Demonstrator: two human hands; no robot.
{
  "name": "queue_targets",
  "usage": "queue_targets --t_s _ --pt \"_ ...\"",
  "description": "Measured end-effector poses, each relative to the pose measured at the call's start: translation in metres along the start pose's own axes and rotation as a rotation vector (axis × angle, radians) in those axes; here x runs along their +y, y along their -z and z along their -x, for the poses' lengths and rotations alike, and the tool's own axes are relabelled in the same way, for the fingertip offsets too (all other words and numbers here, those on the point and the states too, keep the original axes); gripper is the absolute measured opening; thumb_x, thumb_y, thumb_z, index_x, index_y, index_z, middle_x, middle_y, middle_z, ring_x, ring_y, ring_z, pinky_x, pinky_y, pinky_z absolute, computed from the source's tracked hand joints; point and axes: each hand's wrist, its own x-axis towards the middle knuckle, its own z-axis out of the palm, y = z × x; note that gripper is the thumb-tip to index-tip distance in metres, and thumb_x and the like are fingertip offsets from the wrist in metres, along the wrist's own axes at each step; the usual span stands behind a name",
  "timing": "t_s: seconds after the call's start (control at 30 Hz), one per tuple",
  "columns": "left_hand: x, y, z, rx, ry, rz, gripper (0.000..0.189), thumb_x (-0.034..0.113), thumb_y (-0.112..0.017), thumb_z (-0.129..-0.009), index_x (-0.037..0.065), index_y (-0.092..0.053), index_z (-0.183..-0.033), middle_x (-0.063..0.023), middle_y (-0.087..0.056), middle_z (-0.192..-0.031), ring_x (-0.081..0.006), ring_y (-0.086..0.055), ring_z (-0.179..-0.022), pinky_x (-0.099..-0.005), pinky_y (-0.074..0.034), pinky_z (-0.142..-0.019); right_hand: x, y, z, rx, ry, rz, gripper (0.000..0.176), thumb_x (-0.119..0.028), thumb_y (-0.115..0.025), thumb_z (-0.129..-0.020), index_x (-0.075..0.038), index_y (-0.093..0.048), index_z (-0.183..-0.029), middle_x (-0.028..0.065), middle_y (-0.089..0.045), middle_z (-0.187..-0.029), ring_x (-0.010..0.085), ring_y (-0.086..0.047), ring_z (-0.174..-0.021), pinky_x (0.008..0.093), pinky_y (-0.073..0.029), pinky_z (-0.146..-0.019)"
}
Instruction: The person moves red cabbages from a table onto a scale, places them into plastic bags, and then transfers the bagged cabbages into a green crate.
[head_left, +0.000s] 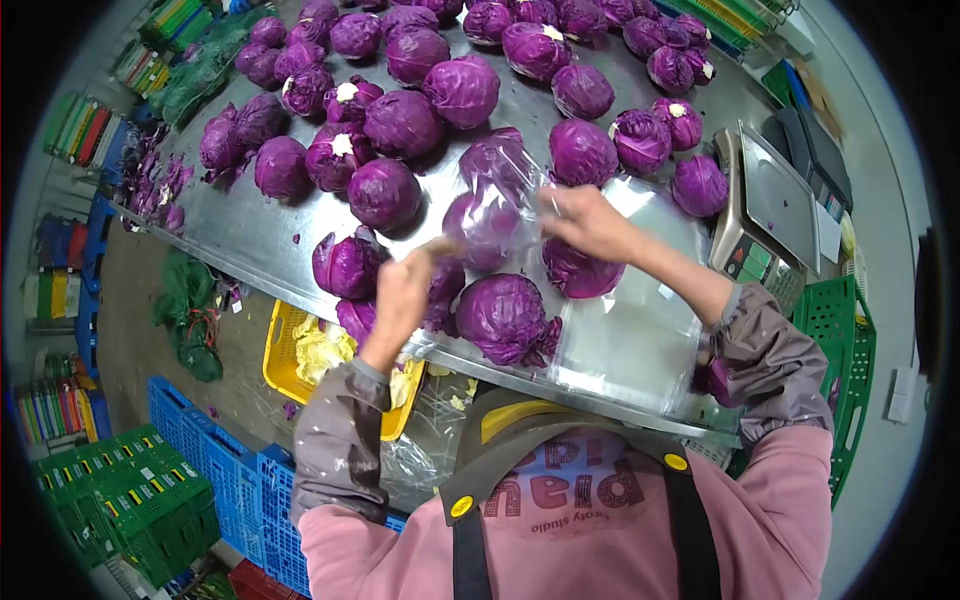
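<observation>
A clear plastic bag is stretched out above the steel table, and purple cabbages show through it. My right hand is closed on the bag's right edge. My left hand is closed at the bag's left side, its fingertips smeared by motion and seeming to pinch the film. Just below the bag sits a red cabbage with a loose leaf at its side. Another red cabbage lies under my right hand, and one more is left of my left hand. Flat clear plastic bags lie on the table at right.
Many red cabbages cover the far part of the steel table. A weighing scale stands at the right end. Below the front edge is a yellow crate with pale leaves. Green crates and blue crates stand at lower left.
</observation>
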Motion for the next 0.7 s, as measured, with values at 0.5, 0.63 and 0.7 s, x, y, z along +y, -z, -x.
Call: queue_targets --t_s 0.5,0.63,0.7 --pt "0.034 0.061 -0.063 0.123 0.183 0.084 0.052 0.042 -0.027 -0.094 0.001 -0.056 -0.078 -0.0083 -0.06 -0.063 -0.0127 -0.057 -0.051 -0.0241 -0.043 -0.046 -0.054 -0.001 -0.033 0.473 -0.205 -0.852 0.03 -0.035 -0.048 -0.089 -0.008 -0.043 -0.077 -0.0029 -0.038 -0.051 0.0055 -0.036 -0.038 0.0196 -0.029 -0.036" --pt "0.001 0.047 -0.039 0.125 0.493 0.163 0.053 0.042 -0.028 -0.093 0.001 -0.057 -0.077 -0.0045 -0.053 -0.057 -0.0113 -0.05 -0.046 -0.0213 -0.038 -0.04 -0.054 -0.005 -0.029 0.401 -0.327 -0.993 0.03 -0.037 -0.045 -0.09 -0.009 -0.041 -0.08 -0.0019 -0.038 -0.05 0.0063 -0.036 -0.036 0.0194 -0.03 -0.034" --pt "-0.018 0.039 -0.018 0.157 0.613 0.322 0.051 0.043 -0.03 -0.093 0.001 -0.056 -0.081 -0.0038 -0.05 -0.056 -0.0114 -0.046 -0.044 -0.0223 -0.038 -0.04 -0.038 -0.016 -0.03 0.383 -0.367 -0.999 0.028 -0.035 -0.045 -0.09 -0.008 -0.044 -0.081 -0.0017 -0.038 -0.05 0.0059 -0.037 -0.038 0.0199 -0.031 -0.035"
